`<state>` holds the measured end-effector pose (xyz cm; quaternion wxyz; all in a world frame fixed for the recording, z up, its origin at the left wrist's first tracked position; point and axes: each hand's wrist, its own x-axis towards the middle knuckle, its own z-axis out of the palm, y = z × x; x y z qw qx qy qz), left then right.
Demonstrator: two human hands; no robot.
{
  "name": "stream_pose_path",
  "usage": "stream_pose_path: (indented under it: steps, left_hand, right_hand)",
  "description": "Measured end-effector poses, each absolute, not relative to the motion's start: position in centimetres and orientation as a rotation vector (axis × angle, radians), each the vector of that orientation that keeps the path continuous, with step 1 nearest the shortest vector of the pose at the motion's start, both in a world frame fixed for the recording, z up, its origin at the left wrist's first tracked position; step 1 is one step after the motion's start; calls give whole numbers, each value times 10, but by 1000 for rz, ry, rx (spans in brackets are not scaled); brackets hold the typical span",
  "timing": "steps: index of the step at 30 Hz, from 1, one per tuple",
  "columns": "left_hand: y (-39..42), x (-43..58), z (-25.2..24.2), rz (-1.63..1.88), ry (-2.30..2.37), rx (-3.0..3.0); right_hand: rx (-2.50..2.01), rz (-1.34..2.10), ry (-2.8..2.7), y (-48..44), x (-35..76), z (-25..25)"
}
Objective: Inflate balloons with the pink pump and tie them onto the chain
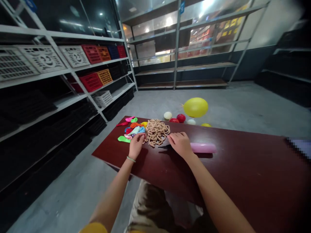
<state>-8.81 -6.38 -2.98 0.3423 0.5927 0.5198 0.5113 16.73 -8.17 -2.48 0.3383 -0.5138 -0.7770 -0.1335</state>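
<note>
A loose pile of deflated balloons (133, 130) in many colours lies at the table's left end. My left hand (136, 144) is at the pile's near edge, fingers drawn together; what they pinch, if anything, is hidden. Right beside it spreads a heap of beige, curly, rope-like pieces (155, 131). My right hand (180, 144) is closed over the middle of a balloon pump lying on the table. The pump's pink barrel (203, 148) shows to the right of the hand and its black pointed end (164, 147) to the left, below the beige heap.
The dark red table (243, 161) stretches to the right, where a blurred, pixelated patch (300, 147) lies at its edge. Beyond the far edge are a yellow inflated balloon (195, 107) and several smaller red and white ones. Shelving with plastic crates (91, 82) stands on the left.
</note>
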Motion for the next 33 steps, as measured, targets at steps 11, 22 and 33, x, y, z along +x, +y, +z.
stream_pose_path:
  steps: [11,22,33]
  left_hand:
    - [-74,-184,-54,1057,1911,1973]
    - [-79,-169,-46,1085,1939,1791]
    - [-75,-108,-14,1514,1187,1175]
  right_hand:
    - [-1132,-324,-2210,-104,109,-40]
    - [-1161,-338,-2215,-100,111,-49]
    - [-1138,-447,-2464,-88,172,-11]
